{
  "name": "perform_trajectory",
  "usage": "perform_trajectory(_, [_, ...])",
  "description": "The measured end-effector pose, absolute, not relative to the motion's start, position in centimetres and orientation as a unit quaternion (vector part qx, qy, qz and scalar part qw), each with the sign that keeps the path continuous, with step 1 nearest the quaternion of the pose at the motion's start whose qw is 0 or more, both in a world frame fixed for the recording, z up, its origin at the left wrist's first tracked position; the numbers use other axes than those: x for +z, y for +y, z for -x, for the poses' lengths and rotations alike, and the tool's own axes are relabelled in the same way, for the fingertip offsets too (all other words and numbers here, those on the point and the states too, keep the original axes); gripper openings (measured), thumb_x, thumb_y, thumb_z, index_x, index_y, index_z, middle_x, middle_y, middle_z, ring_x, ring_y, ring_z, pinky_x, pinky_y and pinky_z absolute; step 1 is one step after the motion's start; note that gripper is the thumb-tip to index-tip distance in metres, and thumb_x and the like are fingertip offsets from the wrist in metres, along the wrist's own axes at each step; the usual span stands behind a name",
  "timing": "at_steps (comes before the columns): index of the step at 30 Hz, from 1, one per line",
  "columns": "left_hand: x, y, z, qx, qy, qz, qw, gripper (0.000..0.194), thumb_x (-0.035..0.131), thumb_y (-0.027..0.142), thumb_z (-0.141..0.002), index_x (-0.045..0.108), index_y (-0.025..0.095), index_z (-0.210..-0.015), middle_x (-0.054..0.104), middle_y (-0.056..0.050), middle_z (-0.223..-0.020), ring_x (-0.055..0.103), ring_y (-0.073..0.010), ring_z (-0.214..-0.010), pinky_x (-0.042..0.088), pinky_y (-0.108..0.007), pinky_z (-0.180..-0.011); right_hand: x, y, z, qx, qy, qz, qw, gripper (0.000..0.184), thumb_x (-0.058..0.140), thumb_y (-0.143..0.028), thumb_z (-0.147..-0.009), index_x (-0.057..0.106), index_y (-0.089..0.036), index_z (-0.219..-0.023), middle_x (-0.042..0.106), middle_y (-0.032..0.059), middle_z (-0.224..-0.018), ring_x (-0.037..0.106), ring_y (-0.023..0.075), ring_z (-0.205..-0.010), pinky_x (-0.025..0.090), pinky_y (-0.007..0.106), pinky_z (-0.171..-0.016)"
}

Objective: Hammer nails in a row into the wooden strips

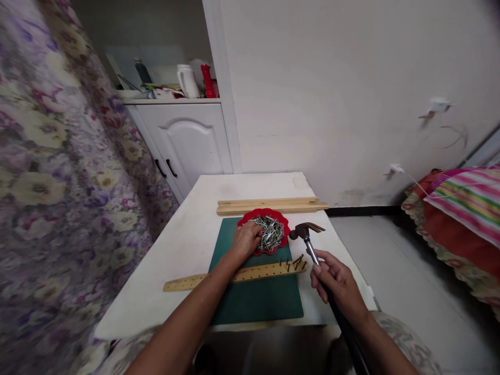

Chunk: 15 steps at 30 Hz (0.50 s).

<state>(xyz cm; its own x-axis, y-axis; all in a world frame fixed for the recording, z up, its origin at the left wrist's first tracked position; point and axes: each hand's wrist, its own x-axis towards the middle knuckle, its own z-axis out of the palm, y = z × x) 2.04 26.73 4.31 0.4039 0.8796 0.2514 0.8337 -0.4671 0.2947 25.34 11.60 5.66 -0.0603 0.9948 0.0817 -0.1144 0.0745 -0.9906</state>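
Note:
My left hand (246, 241) reaches into a red scalloped dish (255, 213) filled with silvery nails (272, 233). Its fingers are curled together at the pile's left side, and whatever is between them is hidden. My right hand (339, 278) grips a claw hammer (311, 250) by its shaft, head up, just right of the dish. In front of the dish lies a wooden strip (258, 273) with rows of holes, partly covered by my left forearm. Several dark nails or screws (297, 261) stand or lean at its right end. A green mat (258, 302) is underneath.
Wooden strips (269, 207) lie behind the dish on the white table (187, 229). A floral curtain (78, 182) hangs left, beside a white cabinet (191, 140). The wall (324, 104) rises behind the table; a bed with striped cloth (469, 203) stands right.

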Motion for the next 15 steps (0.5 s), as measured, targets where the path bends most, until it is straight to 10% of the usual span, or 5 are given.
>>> perform_trajectory(15, [4.3, 23.1, -1.8, 0.509, 0.458, -0.591, 0.426, 0.013, 0.059, 0.028, -0.074, 0.055, 0.017, -0.081, 0.061, 0.002, -0.07, 0.056, -0.0123, -0.064, 0.046, -0.024, -0.064, 5.8, 11.6, -25.3, 0.516, -0.509, 0.44, 0.531, 0.036, 0.055, -0.039, -0.086, 0.053, -0.016, -0.114, 0.057, -0.004, -0.058, 0.04, 0.0068, -0.035, 0.03, 0.019, -0.037])
